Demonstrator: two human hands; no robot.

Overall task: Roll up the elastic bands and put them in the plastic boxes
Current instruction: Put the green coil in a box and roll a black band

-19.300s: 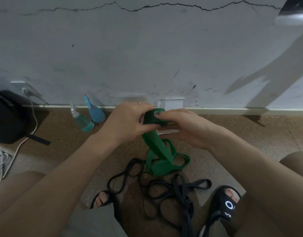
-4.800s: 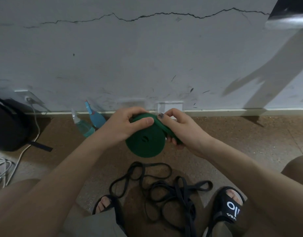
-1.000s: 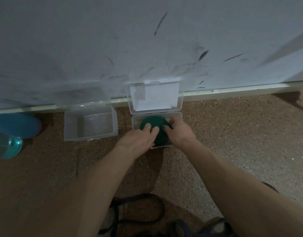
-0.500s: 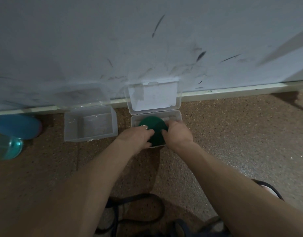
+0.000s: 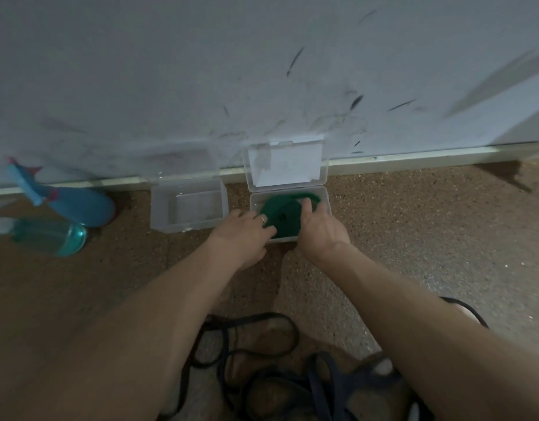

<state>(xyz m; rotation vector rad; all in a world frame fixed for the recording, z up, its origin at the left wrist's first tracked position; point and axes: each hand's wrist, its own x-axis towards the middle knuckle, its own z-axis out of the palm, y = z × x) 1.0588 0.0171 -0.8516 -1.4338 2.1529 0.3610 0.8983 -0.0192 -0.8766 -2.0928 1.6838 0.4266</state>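
The rolled green elastic band (image 5: 282, 215) sits in the right-hand clear plastic box (image 5: 325, 199), which stands on the speckled floor (image 5: 429, 238) against the wall, its hinged lid (image 5: 285, 164) propped open against the skirting. The coil lies tilted, its outer turn lifting loose along the far wall of the box.

The left hand (image 5: 242, 235) rests at the box's near left corner, fingers curled onto the left edge of the coil; a ring shows on one finger. The right hand (image 5: 318, 229) comes from the right, fingers bent over the top of the coil and gripping it.

Just to the left, a second clear plastic box (image 5: 159, 208) stands open. Further left lie two spray bottles, one blue (image 5: 80, 205) and one teal (image 5: 54, 238). Loose black elastic bands (image 5: 250, 354) lie tangled on the floor near the person's feet.
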